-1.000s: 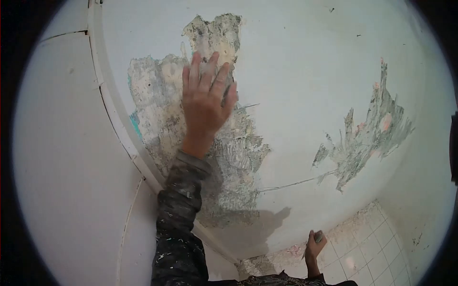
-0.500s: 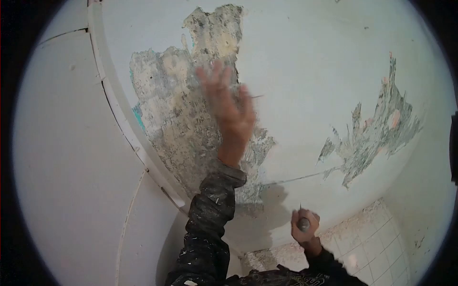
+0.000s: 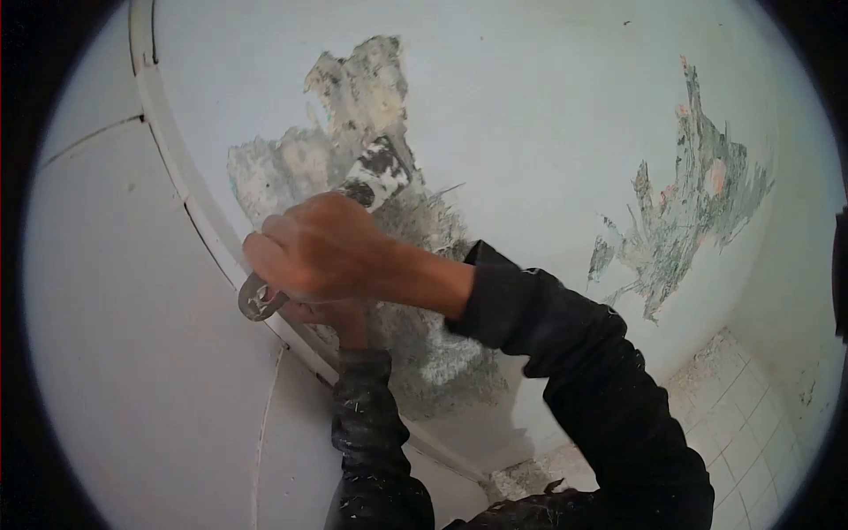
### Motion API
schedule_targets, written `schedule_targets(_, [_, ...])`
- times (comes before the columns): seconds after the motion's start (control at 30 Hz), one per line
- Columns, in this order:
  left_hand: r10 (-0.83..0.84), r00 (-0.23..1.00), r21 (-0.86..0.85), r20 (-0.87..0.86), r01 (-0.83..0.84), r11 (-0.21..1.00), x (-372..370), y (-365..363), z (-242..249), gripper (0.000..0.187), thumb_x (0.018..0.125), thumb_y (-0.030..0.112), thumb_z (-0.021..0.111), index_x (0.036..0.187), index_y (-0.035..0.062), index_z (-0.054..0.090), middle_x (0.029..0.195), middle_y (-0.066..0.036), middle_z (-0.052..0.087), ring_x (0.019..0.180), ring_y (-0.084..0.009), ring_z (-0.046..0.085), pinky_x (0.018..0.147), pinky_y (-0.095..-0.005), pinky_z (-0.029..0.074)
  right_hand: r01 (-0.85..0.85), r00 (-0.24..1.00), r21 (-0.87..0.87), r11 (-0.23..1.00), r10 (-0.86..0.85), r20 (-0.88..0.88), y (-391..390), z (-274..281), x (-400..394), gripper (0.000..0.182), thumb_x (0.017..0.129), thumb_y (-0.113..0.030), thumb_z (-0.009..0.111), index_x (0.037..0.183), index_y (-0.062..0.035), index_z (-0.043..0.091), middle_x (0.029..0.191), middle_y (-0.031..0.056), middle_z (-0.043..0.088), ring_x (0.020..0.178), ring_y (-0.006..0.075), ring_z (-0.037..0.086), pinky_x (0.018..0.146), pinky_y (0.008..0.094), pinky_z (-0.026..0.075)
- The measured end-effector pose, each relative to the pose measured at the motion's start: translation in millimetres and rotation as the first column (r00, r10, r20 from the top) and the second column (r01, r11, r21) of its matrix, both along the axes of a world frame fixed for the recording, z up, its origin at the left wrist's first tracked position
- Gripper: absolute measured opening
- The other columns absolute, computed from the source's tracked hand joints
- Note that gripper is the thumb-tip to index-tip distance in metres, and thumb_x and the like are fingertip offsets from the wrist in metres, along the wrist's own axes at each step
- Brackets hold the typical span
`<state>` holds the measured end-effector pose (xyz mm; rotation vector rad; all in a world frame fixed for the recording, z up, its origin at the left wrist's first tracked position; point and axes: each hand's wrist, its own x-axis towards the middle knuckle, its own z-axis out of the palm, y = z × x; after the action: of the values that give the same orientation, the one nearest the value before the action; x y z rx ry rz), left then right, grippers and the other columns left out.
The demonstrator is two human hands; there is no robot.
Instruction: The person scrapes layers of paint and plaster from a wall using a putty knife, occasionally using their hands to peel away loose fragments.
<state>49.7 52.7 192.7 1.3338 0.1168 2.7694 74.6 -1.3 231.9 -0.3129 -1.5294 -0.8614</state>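
My right hand [image 3: 322, 247] is closed around a scraper [image 3: 382, 173]. Its wide blade, smeared with white and dark residue, points up and right over the bare grey patch [image 3: 362, 93] of the wall. The rounded butt of its handle [image 3: 259, 299] sticks out at the lower left of my fist. Beneath the right hand, my left hand [image 3: 334, 316] is mostly hidden; only its wrist side and a bit of finger show, close to the handle. Dark sleeves [image 3: 362, 415] flecked with white cover both arms.
Pale coating [image 3: 530, 115] with ragged edges surrounds the patch. A second scraped patch [image 3: 698, 194] lies to the right. Along the left runs a raised strip [image 3: 168, 132] beside white panels [image 3: 97, 247]. White tiles [image 3: 742, 415] show at the lower right.
My right hand has swung from the lower right up and left, bringing the scraper to the patch. My left hand, earlier raised with spread fingers, has dropped lower and left beneath it.
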Motion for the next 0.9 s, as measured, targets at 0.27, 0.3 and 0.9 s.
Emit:
schedule_targets(0.27, [-0.033,0.999,-0.004,0.022,0.033,0.999,2,-6,-6,0.042,0.094,0.015,0.031,0.129,-0.0100,0.030,0.133,-0.023,0.038,0.127,-0.0289,0.035,0.109,-0.0386,0.026,0.004,0.889,0.072,0.997,-0.037,0.457,-60,14,-23,0.016,0.079,-0.021,0.057,0.078,-0.0053,0.053,0.065,0.0014,0.053,0.056,0.0146,0.056,0.047,0.0293,0.048])
schedule_targets(0.3, [-0.038,0.999,-0.006,0.024,0.038,0.999,1,-7,-6,0.043,0.094,0.015,0.030,0.129,-0.0099,0.030,0.133,-0.023,0.038,0.127,-0.0288,0.035,0.109,-0.0385,0.026,-0.085,0.864,0.032,0.996,0.058,0.499,-55,9,-25,0.016,0.080,-0.020,0.056,0.082,-0.0044,0.054,0.069,0.0023,0.055,0.060,0.0153,0.058,0.050,0.0311,0.050])
schedule_targets(0.9, [-0.046,0.998,0.006,0.044,0.046,0.999,-7,-7,-4,0.042,0.094,0.014,0.029,0.128,-0.0106,0.030,0.132,-0.023,0.038,0.126,-0.0289,0.036,0.108,-0.0382,0.027,0.019,0.946,0.004,1.000,-0.019,0.324,-39,-19,13,0.011,0.071,-0.016,0.057,0.071,-0.0093,0.048,0.067,0.0022,0.050,0.056,0.0142,0.052,0.048,0.0291,0.041])
